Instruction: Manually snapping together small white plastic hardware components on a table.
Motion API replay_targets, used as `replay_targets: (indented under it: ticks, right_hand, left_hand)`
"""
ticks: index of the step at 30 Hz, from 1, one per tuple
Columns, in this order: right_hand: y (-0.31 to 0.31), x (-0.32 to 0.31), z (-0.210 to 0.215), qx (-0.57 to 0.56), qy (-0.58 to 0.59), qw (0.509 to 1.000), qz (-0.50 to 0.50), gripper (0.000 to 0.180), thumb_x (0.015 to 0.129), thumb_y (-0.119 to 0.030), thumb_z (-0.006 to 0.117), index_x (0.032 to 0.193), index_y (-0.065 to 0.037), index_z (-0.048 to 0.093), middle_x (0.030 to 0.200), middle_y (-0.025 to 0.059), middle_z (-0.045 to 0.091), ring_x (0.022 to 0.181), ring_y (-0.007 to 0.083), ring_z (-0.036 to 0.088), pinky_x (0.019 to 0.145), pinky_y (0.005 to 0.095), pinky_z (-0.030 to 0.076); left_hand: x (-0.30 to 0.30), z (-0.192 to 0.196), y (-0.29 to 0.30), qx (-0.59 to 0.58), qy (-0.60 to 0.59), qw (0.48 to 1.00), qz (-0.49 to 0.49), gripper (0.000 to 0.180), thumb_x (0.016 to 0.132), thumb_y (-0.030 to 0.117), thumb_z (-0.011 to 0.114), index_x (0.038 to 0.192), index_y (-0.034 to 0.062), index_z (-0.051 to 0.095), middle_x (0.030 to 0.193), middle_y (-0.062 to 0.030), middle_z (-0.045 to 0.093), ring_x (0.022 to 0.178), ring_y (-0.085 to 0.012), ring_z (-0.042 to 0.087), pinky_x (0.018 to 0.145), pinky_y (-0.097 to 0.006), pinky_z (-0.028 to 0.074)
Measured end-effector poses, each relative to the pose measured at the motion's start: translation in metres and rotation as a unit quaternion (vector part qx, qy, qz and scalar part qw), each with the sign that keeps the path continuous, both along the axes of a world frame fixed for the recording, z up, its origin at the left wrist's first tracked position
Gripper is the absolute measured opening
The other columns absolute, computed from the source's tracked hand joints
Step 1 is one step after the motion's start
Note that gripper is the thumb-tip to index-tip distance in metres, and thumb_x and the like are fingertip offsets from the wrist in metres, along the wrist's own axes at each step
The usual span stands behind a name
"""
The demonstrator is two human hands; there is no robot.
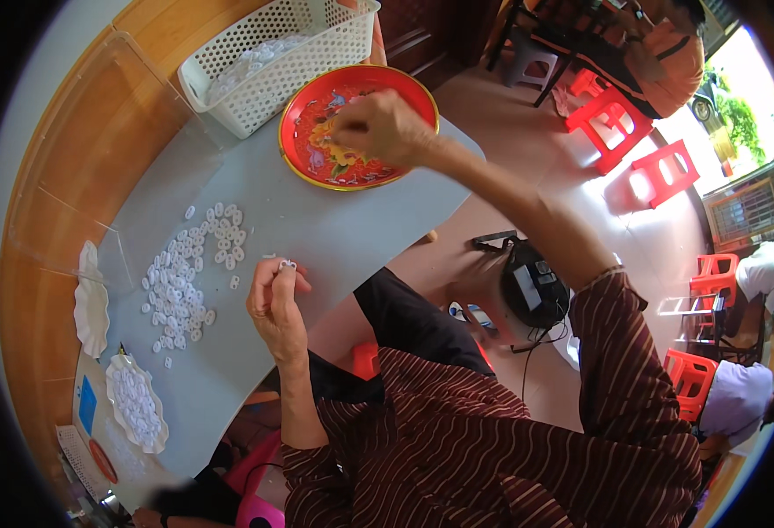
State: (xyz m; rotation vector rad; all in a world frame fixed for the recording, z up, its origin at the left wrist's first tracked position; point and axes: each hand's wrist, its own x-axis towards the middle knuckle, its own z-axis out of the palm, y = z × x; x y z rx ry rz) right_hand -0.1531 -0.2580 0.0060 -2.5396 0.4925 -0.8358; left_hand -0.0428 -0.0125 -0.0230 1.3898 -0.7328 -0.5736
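Near the table's front edge, my left hand (281,304) is closed, pinching a small white plastic piece (288,265) between thumb and fingertip. My right hand (383,128) is stretched out over a round red tray (295,163) with a gold rim and a flower pattern. Its fingers are drawn together above the tray, slightly blurred, and what they hold, if anything, is hidden. A few tiny pale bits lie in the tray. Left of my left hand spreads a loose heap of small white oval plastic pieces (176,286) with holes.
Behind the red tray stands a white perforated basket (255,106) with clear bags. A scalloped white dish (160,444) of small white parts and another scalloped dish (92,304) sit at the left. A clear plastic bin (79,202) lines the wall. Other people sit nearby among red stools (611,128).
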Motion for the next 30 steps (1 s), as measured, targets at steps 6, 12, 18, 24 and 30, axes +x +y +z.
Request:
replay_targets:
  ticks: [6,12,18,24,30]
  right_hand:
    - [-0.037,-0.014,-0.003,-0.017,0.112,0.993,0.03,0.011,0.076,-0.007,0.062,0.082,0.0,0.068,0.076,0.0149,0.066,0.069,0.026,0.064,0.067,0.0355,0.051]
    - [-0.034,0.003,-0.003,-0.041,0.21,0.977,0.007,0.011,0.078,-0.008,0.062,0.082,0.001,0.067,0.076,0.0159,0.065,0.072,0.0279,0.065,0.068,0.038,0.052]
    - [-0.021,0.016,0.011,-0.112,0.284,0.952,-0.029,0.016,0.077,-0.011,0.066,0.081,0.004,0.066,0.078,0.0188,0.065,0.076,0.0298,0.066,0.069,0.0421,0.053]
    - [-0.024,0.001,0.017,0.009,0.17,0.985,-0.011,0.015,0.071,-0.009,0.067,0.083,0.001,0.066,0.072,0.0119,0.065,0.069,0.0247,0.065,0.061,0.0331,0.052]
    - [0.074,0.008,0.002,0.379,0.006,0.92,0.099,0.013,0.074,-0.008,0.063,0.082,0.001,0.066,0.065,0.005,0.063,0.059,0.0092,0.059,0.056,0.0243,0.048]
  left_hand:
    - [-0.002,-0.002,-0.004,0.003,-0.022,1.0,-0.022,0.011,0.085,0.007,0.05,0.079,0.0003,0.056,0.062,-0.0037,0.051,0.07,-0.0127,0.051,0.069,-0.027,0.041]
    - [-0.002,-0.003,-0.002,0.002,-0.037,0.999,-0.02,0.011,0.085,0.007,0.051,0.081,-0.0004,0.057,0.063,-0.0037,0.052,0.069,-0.0121,0.051,0.068,-0.027,0.042]
    - [-0.003,-0.004,-0.001,0.005,-0.034,0.999,-0.023,0.011,0.085,0.008,0.052,0.083,-0.0009,0.057,0.064,-0.004,0.053,0.068,-0.0111,0.051,0.065,-0.025,0.041]
    - [-0.005,-0.007,-0.006,-0.009,-0.015,1.0,-0.02,0.012,0.085,0.009,0.052,0.082,-0.0012,0.057,0.064,-0.0037,0.053,0.065,-0.0094,0.049,0.064,-0.024,0.04]
    - [0.001,-0.006,0.002,0.006,0.023,1.0,0.004,0.011,0.085,0.01,0.052,0.082,0.0,0.057,0.064,-0.002,0.052,0.061,-0.0081,0.045,0.06,-0.023,0.036]
